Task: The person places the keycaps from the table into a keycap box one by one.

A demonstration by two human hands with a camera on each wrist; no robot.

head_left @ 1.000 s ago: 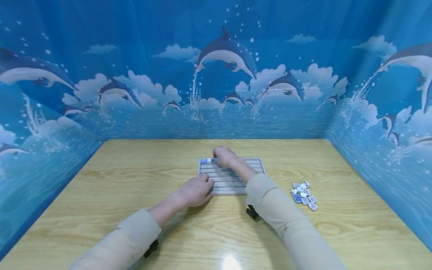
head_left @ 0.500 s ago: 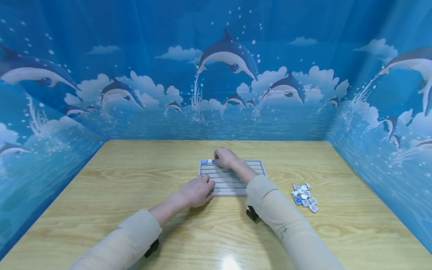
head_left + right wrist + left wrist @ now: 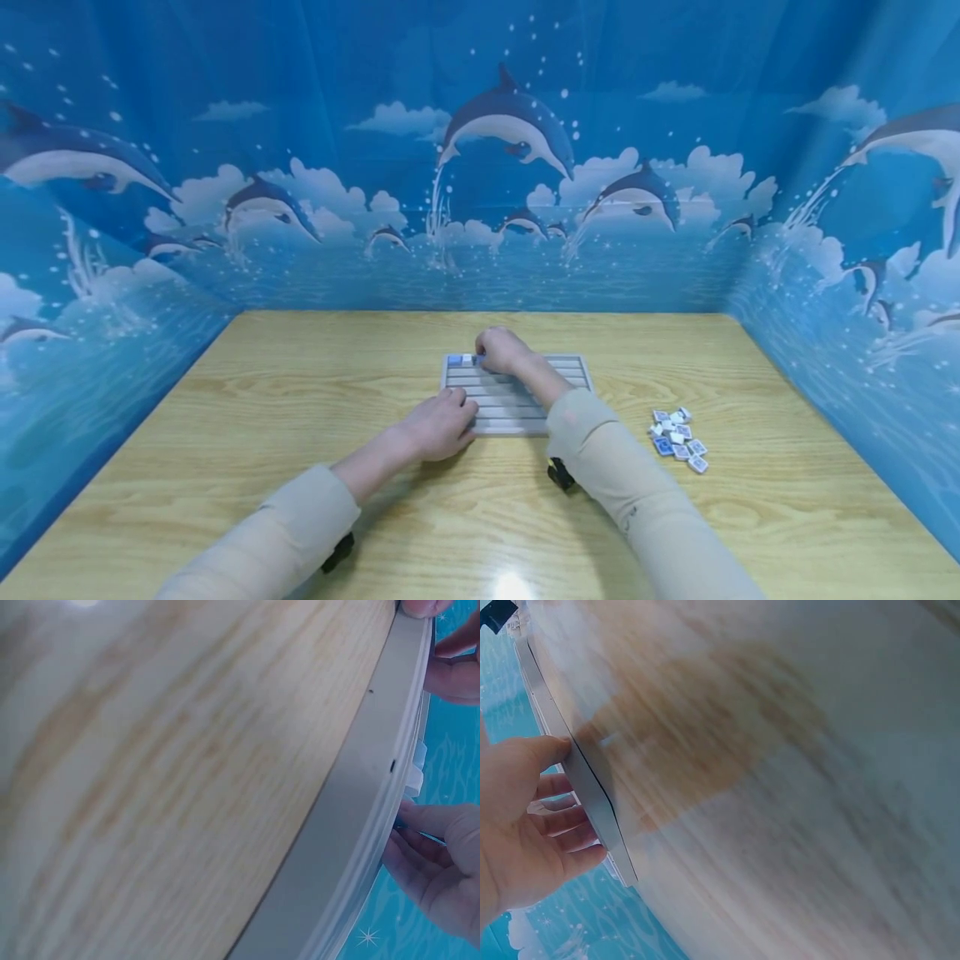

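Note:
A grey slotted board [image 3: 513, 412] with several parallel rows lies at the middle of the table. My left hand [image 3: 438, 423] holds its front left corner, thumb at the front edge and fingers over the top in the left wrist view. At the back row, my right hand [image 3: 501, 348] pinches a small blue tile [image 3: 405, 823] between thumb and fingers, mostly hidden by them. To its left in the same row sit a blue tile [image 3: 455, 360] and a white tile [image 3: 467, 359].
A loose pile of small white and blue tiles [image 3: 678, 437] lies on the wooden table [image 3: 337, 358], right of the board. A blue dolphin-print curtain [image 3: 360, 275] borders the table at the back and sides. Dark wrist devices show under both sleeves.
Both hands stay nearly in place, the right at the back row with the blue tile. The whole head view has shifted slightly.

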